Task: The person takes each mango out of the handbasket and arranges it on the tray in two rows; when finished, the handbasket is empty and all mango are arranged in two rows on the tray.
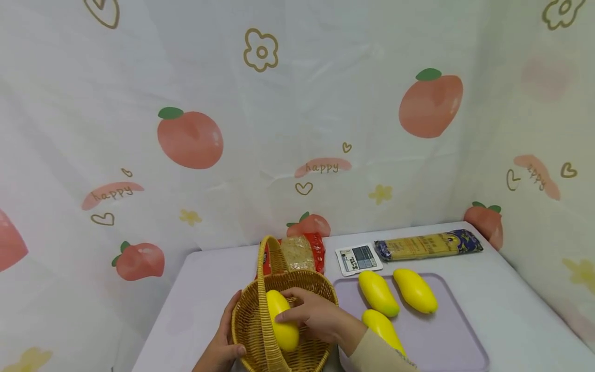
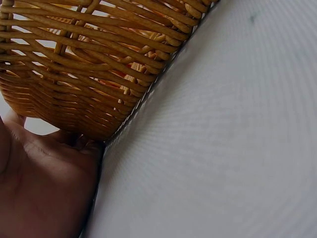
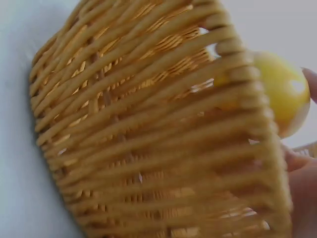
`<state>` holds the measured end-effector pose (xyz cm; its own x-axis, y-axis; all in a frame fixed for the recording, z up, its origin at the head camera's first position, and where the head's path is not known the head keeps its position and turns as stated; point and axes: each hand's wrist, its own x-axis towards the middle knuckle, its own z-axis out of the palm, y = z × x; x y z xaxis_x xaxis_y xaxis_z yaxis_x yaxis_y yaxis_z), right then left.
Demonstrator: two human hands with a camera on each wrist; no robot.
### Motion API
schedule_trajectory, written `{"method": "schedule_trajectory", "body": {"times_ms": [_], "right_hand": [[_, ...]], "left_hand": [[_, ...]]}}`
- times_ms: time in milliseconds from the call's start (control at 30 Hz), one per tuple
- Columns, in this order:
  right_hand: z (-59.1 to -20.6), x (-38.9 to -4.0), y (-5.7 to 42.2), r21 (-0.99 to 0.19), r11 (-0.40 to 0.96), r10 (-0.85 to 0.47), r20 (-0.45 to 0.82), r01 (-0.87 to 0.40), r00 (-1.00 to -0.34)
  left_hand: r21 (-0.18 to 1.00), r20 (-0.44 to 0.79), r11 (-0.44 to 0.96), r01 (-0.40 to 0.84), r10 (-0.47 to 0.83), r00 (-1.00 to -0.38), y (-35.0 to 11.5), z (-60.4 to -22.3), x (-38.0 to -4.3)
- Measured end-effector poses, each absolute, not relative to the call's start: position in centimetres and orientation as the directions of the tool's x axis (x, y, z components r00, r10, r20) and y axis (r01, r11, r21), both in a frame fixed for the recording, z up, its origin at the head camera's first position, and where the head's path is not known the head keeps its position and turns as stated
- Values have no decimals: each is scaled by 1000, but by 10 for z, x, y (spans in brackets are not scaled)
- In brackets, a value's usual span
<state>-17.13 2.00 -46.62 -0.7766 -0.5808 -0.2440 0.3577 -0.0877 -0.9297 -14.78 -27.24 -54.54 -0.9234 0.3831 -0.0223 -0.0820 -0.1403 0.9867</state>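
A wicker basket (image 1: 248, 338) with a tall arched handle stands on the table, tilted in the wrist views. My left hand (image 1: 224, 338) holds its left side, fingers and thumb spread round the outer wall; in the left wrist view the palm (image 2: 44, 173) is beside the weave. My right hand (image 1: 321, 315) grips a yellow mango (image 1: 281, 323) inside the basket, just right of the handle. In the right wrist view the mango (image 3: 285, 94) shows past the rim, partly hidden by the weave. Three more mangoes, one of them (image 1: 378, 294) with a greenish tip, lie on a lilac tray (image 1: 446, 336).
Behind the basket lies a red-edged clear food packet (image 1: 299, 253). A white flat packet (image 1: 359, 259) and a long pack of dried noodles (image 1: 427, 245) lie at the table's back. A fruit-printed curtain (image 1: 279, 113) hangs behind the table and along its right side.
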Motion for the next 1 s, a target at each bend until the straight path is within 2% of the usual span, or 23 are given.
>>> {"method": "schedule_trajectory", "body": {"times_ms": [233, 733, 1000], "right_hand": [[-454, -159, 47, -967, -56, -505, -188, 249, -843], [-437, -131, 89, -996, 50, -446, -82, 67, -891], [-439, -118, 113, -993, 109, -380, -86, 48, -921]], "left_hand": [[985, -1, -157, -70, 402, -916, -273, -548, -148], [989, 9, -137, -48, 393, -920, -274, -550, -150], [988, 10, -144, -51, 392, -920, -274, -552, -151]]}}
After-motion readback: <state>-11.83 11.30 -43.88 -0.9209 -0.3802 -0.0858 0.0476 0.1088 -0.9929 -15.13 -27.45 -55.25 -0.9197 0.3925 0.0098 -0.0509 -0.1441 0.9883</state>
